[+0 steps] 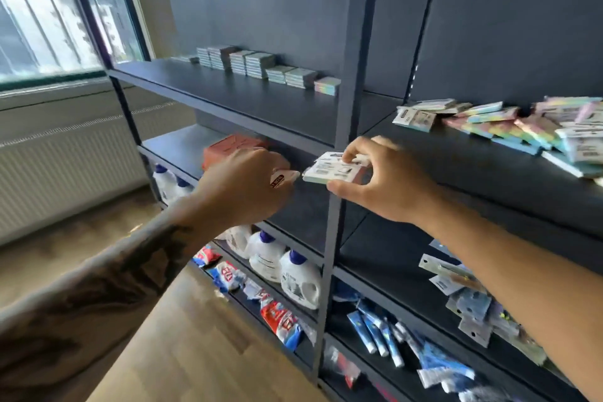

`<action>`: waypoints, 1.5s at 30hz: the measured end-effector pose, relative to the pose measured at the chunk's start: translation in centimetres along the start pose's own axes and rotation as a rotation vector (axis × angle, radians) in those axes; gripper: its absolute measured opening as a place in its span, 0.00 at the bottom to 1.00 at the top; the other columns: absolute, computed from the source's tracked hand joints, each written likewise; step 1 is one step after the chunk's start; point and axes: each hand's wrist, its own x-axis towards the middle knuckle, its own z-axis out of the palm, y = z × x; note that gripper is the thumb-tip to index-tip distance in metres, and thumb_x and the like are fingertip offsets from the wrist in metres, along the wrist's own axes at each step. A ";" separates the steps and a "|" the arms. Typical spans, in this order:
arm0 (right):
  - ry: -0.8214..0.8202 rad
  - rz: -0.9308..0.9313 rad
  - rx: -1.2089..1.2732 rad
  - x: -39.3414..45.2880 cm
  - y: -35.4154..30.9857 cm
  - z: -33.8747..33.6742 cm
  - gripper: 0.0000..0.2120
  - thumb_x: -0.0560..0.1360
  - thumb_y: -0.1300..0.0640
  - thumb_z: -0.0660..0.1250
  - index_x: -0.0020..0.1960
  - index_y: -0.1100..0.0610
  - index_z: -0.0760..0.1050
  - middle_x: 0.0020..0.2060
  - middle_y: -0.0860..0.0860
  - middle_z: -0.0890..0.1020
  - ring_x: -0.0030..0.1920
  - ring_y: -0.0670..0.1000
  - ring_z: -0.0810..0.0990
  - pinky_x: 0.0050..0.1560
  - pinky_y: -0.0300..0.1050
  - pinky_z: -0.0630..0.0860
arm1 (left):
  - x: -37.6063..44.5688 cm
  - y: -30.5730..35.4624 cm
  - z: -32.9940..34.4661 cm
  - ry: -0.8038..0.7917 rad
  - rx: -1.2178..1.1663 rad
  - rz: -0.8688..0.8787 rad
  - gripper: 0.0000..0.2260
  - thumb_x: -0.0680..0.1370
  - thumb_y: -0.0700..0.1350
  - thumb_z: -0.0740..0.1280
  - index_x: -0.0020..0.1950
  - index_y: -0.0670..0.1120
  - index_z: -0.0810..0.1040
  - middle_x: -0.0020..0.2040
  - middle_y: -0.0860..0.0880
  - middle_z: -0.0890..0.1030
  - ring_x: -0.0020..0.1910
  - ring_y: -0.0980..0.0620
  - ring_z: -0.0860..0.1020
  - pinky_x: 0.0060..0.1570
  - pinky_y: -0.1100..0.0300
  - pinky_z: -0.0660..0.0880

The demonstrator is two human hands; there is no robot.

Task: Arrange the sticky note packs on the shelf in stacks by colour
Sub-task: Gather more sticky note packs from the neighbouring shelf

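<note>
My right hand (385, 183) pinches a sticky note pack (329, 171), label side up, in front of the shelf's dark upright post. My left hand (248, 186) grips another pack (284, 178), of which only a white and red corner shows. On the left bay's upper shelf (228, 88) stands a row of neat sticky note stacks (257, 64). A loose heap of pastel and rainbow packs (522, 127) lies on the right bay's shelf.
An orange-red box (235, 148) sits on the shelf behind my left hand. Lower shelves hold white bottles with blue caps (284, 268), red and blue packets (280, 320), blue tubes (385, 333) and hanging packs (470, 303). A radiator and windows are at the left.
</note>
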 end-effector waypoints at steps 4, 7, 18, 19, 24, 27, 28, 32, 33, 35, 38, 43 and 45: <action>-0.003 -0.013 0.093 4.6 -6.5 6.7 0.19 0.71 0.38 0.75 0.56 0.47 0.76 0.54 0.47 0.76 0.49 0.49 0.77 0.47 0.45 0.73 | -2.4 -10.4 -2.1 0.022 0.009 -0.104 0.14 0.81 0.58 0.64 0.63 0.57 0.81 0.60 0.52 0.83 0.55 0.47 0.81 0.53 0.52 0.79; -0.013 -0.001 0.131 7.9 -10.6 11.2 0.18 0.71 0.40 0.75 0.56 0.47 0.76 0.56 0.47 0.76 0.52 0.49 0.77 0.47 0.44 0.70 | -3.1 -17.1 -3.2 0.034 0.022 -0.180 0.15 0.81 0.60 0.62 0.62 0.56 0.82 0.59 0.52 0.83 0.56 0.47 0.81 0.49 0.56 0.75; -0.022 -0.041 0.112 23.6 -15.6 20.0 0.19 0.72 0.41 0.75 0.58 0.48 0.77 0.59 0.50 0.76 0.56 0.51 0.77 0.50 0.43 0.69 | 3.6 -31.3 -2.8 0.039 -0.030 -0.241 0.16 0.83 0.59 0.61 0.63 0.53 0.83 0.55 0.53 0.83 0.50 0.50 0.79 0.43 0.59 0.72; -0.014 -0.046 0.108 25.3 -15.3 20.5 0.19 0.72 0.42 0.75 0.58 0.48 0.77 0.59 0.50 0.76 0.56 0.51 0.76 0.51 0.43 0.69 | 4.8 -32.3 -2.6 0.047 -0.033 -0.246 0.17 0.83 0.59 0.61 0.65 0.53 0.82 0.58 0.52 0.83 0.53 0.49 0.80 0.45 0.59 0.72; 0.033 -0.016 0.087 33.9 -12.1 22.1 0.18 0.71 0.41 0.76 0.56 0.48 0.78 0.57 0.49 0.76 0.52 0.51 0.77 0.51 0.45 0.72 | 13.3 -35.3 -1.1 0.056 -0.030 -0.232 0.19 0.82 0.61 0.61 0.68 0.54 0.80 0.63 0.51 0.83 0.60 0.48 0.79 0.52 0.57 0.72; 0.050 0.059 0.062 38.7 -8.8 22.6 0.18 0.71 0.41 0.76 0.56 0.48 0.77 0.56 0.48 0.75 0.50 0.50 0.77 0.49 0.43 0.69 | 20.3 -36.0 -0.2 0.051 -0.046 -0.170 0.17 0.83 0.61 0.60 0.64 0.54 0.81 0.60 0.51 0.83 0.57 0.47 0.79 0.51 0.56 0.73; 0.054 0.086 0.043 40.0 -7.6 22.7 0.18 0.71 0.41 0.76 0.56 0.48 0.77 0.56 0.48 0.75 0.50 0.50 0.76 0.49 0.43 0.69 | 22.9 -36.2 0.2 0.049 -0.045 -0.146 0.17 0.83 0.61 0.59 0.63 0.55 0.81 0.59 0.51 0.82 0.58 0.46 0.80 0.52 0.54 0.76; 0.038 0.199 -0.039 43.8 -3.2 22.6 0.19 0.71 0.38 0.74 0.57 0.46 0.76 0.58 0.47 0.75 0.56 0.50 0.75 0.56 0.47 0.72 | 32.2 -36.2 2.0 0.030 -0.073 -0.029 0.16 0.82 0.61 0.60 0.61 0.55 0.81 0.57 0.52 0.81 0.57 0.46 0.79 0.53 0.53 0.76; 0.026 0.231 -0.047 44.3 -2.2 22.5 0.19 0.71 0.38 0.73 0.57 0.45 0.76 0.58 0.47 0.75 0.58 0.50 0.75 0.58 0.48 0.73 | 34.0 -36.0 2.6 0.014 -0.080 0.001 0.16 0.82 0.61 0.60 0.61 0.55 0.81 0.58 0.52 0.81 0.58 0.46 0.79 0.52 0.53 0.75; 0.012 0.300 -0.060 44.9 -0.3 22.2 0.18 0.72 0.38 0.73 0.56 0.45 0.74 0.59 0.47 0.75 0.59 0.50 0.75 0.58 0.46 0.72 | 37.7 -35.6 3.9 -0.036 -0.081 0.081 0.16 0.82 0.63 0.60 0.59 0.56 0.80 0.59 0.54 0.81 0.58 0.46 0.79 0.52 0.53 0.76; -0.007 0.427 -0.109 44.6 1.7 22.0 0.16 0.73 0.38 0.72 0.55 0.43 0.72 0.59 0.46 0.75 0.59 0.50 0.75 0.57 0.46 0.72 | 42.6 -35.3 5.5 -0.136 -0.048 0.228 0.15 0.81 0.62 0.60 0.63 0.60 0.78 0.62 0.55 0.80 0.61 0.46 0.78 0.53 0.53 0.75; 0.007 0.554 -0.149 43.7 1.9 21.9 0.18 0.71 0.34 0.71 0.55 0.39 0.71 0.59 0.43 0.75 0.61 0.49 0.74 0.65 0.52 0.72 | 48.6 -36.4 8.0 -0.252 -0.096 0.556 0.21 0.77 0.64 0.62 0.69 0.62 0.74 0.67 0.55 0.77 0.65 0.46 0.77 0.63 0.49 0.74; -0.001 0.592 -0.212 44.1 1.1 21.8 0.19 0.70 0.34 0.72 0.56 0.39 0.72 0.61 0.42 0.74 0.64 0.48 0.73 0.68 0.52 0.69 | 50.5 -37.3 8.5 -0.324 -0.172 0.669 0.27 0.73 0.69 0.59 0.70 0.62 0.73 0.68 0.56 0.76 0.66 0.48 0.76 0.65 0.49 0.73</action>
